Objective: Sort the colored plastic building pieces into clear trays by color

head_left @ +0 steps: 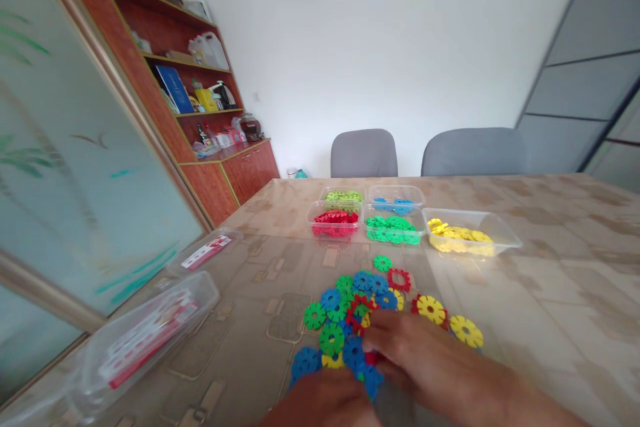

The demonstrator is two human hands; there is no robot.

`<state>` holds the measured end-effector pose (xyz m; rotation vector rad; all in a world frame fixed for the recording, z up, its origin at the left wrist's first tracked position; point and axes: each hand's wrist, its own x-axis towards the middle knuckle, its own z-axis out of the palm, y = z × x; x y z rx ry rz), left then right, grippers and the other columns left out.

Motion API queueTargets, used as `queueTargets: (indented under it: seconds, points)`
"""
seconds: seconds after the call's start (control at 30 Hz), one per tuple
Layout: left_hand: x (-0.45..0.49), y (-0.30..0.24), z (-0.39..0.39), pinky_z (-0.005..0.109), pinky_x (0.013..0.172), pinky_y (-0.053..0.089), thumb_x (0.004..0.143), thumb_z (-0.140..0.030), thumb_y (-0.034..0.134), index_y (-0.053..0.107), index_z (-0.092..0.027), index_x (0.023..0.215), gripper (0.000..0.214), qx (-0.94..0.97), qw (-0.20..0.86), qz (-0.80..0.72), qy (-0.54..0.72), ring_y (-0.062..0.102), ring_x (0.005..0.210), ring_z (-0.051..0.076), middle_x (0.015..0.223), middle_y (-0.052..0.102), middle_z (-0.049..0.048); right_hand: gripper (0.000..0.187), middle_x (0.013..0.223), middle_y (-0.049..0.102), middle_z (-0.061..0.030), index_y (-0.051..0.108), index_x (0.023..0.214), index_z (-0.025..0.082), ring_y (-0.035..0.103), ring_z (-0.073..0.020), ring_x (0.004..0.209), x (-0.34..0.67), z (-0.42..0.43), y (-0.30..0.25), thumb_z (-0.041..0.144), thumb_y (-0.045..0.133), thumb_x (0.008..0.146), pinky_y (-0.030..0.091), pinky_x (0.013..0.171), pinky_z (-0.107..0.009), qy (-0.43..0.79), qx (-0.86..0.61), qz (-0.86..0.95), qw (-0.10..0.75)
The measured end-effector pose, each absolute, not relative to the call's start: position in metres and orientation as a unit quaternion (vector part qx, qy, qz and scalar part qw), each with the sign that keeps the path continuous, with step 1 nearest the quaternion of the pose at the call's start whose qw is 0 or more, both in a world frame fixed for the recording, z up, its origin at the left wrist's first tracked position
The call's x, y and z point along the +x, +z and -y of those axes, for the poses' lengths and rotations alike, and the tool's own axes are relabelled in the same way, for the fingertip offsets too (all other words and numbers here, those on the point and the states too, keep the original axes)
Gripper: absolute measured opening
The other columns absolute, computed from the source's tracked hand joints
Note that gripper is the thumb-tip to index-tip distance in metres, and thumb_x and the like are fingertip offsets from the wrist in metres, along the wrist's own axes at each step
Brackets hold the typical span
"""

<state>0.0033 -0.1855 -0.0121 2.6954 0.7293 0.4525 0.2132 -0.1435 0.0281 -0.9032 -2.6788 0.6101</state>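
**Two hands among plastic discs**

A glossy, brown-patterned tabletop (240, 320) runs far toward a white wall (400, 47), with grey chairs (364, 154) beyond it and a wooden shelf unit (125, 60) at far left. The left hand (333, 400) lies low at the pile's near edge; the right hand (407, 340) comes from the right, back upward, fingers bent. Whether either pinches a piece, I cannot tell. Flat, notched discs (331, 350) and a square red frame (391, 280) lie near centre; farther back, clear tubs (503, 234) hold pieces by colour.

Discs (330, 330) on table (560, 294), tubs (503, 234) behind
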Motion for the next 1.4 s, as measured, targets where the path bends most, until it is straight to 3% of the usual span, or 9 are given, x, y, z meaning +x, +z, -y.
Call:
queueTargets:
  seconds: [0.1,0.17,0.33,0.53,0.7,0.97,1.1,1.23,1.4]
  points:
    - [-0.011,0.02,0.162,0.022,0.068,0.042,0.092,-0.034,0.052,0.061,-0.023,0.097,0.015,0.876,0.225,-0.383,0.19,0.059,0.076,0.013,0.087,0.067,-0.0004,0.011,0.09,0.063,-0.003,0.059,0.09,0.02,0.06,-0.0152,0.077,0.209,0.13,0.036,0.014,0.049,0.09,0.038,0.064,-0.024,0.186,-0.334,0.911,0.152]
    - [-0.02,0.038,0.139,0.022,0.069,0.043,0.088,-0.028,0.055,0.061,-0.023,0.105,0.019,0.831,0.233,-0.455,0.221,0.06,0.078,0.014,0.091,0.068,-0.0007,0.011,0.089,0.062,-0.0037,0.058,0.092,0.019,0.059,-0.0151,0.075,0.207,0.116,0.038,0.014,0.049,0.09,0.038,0.064,-0.025,0.164,-0.357,0.906,0.159]
    - [-0.037,0.053,0.073,0.021,0.065,0.043,0.084,-0.021,0.056,0.067,-0.018,0.09,0.013,0.814,0.151,-0.498,0.258,0.06,0.074,0.014,0.085,0.069,-0.0005,0.013,0.09,0.064,-0.0051,0.058,0.09,0.018,0.062,-0.0177,0.08,0.198,0.098,0.024,0.009,0.051,0.084,0.038,0.064,-0.025,0.134,-0.384,0.907,0.112]
    - [-0.04,0.049,-0.009,0.029,0.073,0.046,0.084,-0.018,0.059,0.067,-0.014,0.091,0.011,0.798,0.054,-0.537,0.268,0.06,0.076,0.016,0.083,0.066,0.0026,0.027,0.097,0.067,-0.0068,0.061,0.093,0.018,0.067,-0.024,0.085,0.182,0.101,0.013,0.006,0.062,0.069,0.039,0.06,-0.026,0.093,-0.45,0.888,0.03]
    - [-0.04,0.041,-0.058,0.037,0.079,0.052,0.091,-0.031,0.057,0.063,-0.014,0.097,0.019,0.802,0.037,-0.55,0.23,0.063,0.085,0.017,0.095,0.065,0.004,0.029,0.096,0.069,-0.0089,0.062,0.097,0.017,0.068,-0.0276,0.087,0.178,0.097,0.016,0.001,0.055,0.074,0.042,0.062,-0.028,0.086,-0.462,0.882,0.01]
    - [-0.055,0.026,-0.053,0.04,0.085,0.051,0.092,-0.03,0.056,0.064,-0.014,0.096,0.019,0.802,0.036,-0.544,0.243,0.063,0.09,0.018,0.098,0.066,0.0047,0.025,0.097,0.071,-0.0097,0.064,0.091,0.017,0.068,-0.0285,0.088,0.183,0.1,0.013,0.002,0.055,0.073,0.042,0.064,-0.029,0.101,-0.481,0.871,-0.002]
    - [-0.062,0.021,-0.041,0.041,0.088,0.048,0.091,-0.027,0.057,0.065,-0.014,0.092,0.016,0.798,0.044,-0.534,0.276,0.063,0.093,0.018,0.095,0.068,0.004,0.019,0.089,0.071,-0.0069,0.062,0.083,0.018,0.067,-0.0233,0.081,0.19,0.098,0.018,0.005,0.054,0.073,0.036,0.059,-0.026,0.124,-0.466,0.875,0.044]
    - [-0.066,0.016,-0.031,0.033,0.082,0.049,0.087,-0.015,0.055,0.068,-0.016,0.091,0.013,0.783,0.063,-0.532,0.316,0.064,0.09,0.017,0.095,0.071,0.0036,0.011,0.074,0.068,-0.0027,0.059,0.075,0.019,0.062,-0.0162,0.066,0.204,0.082,0.028,0.009,0.055,0.072,0.032,0.055,-0.023,0.16,-0.455,0.867,0.125]
    - [-0.068,0.008,-0.028,0.025,0.074,0.049,0.078,-0.009,0.052,0.071,-0.019,0.087,0.023,0.768,0.071,-0.534,0.347,0.065,0.088,0.018,0.095,0.073,0.0024,0.008,0.073,0.067,-0.0022,0.06,0.076,0.017,0.061,-0.0155,0.068,0.203,0.037,0.05,0.01,0.058,0.075,0.035,0.057,-0.023,0.136,-0.468,0.858,0.161]
